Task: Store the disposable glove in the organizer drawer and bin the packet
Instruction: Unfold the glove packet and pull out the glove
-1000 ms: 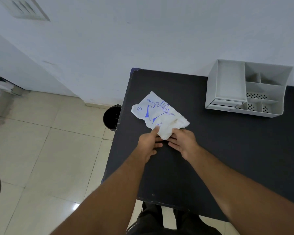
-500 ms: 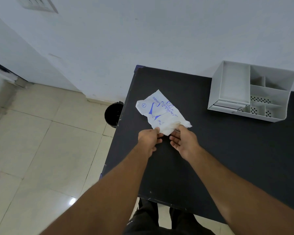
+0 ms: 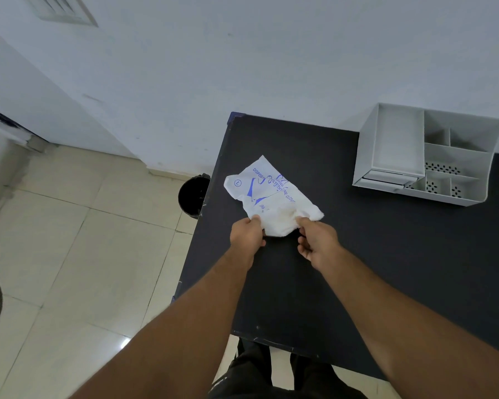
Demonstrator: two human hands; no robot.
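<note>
A crumpled white glove packet [image 3: 267, 195] with blue print lies on the black table [image 3: 372, 254] near its left edge. My left hand [image 3: 247, 236] pinches the packet's near left corner. My right hand [image 3: 317, 240] pinches its near right side, and the opening between them is pulled apart. The glove itself cannot be made out inside. A grey desk organizer [image 3: 427, 156] stands at the back right, its small drawer [image 3: 386, 178] shut at the front left.
A black waste bin [image 3: 192, 195] stands on the tiled floor just left of the table. A white wall runs behind the table. My legs show under the table's near edge.
Both hands have lifted the packet's near end and moved apart, spreading it wider. The packet has shifted slightly toward me.
</note>
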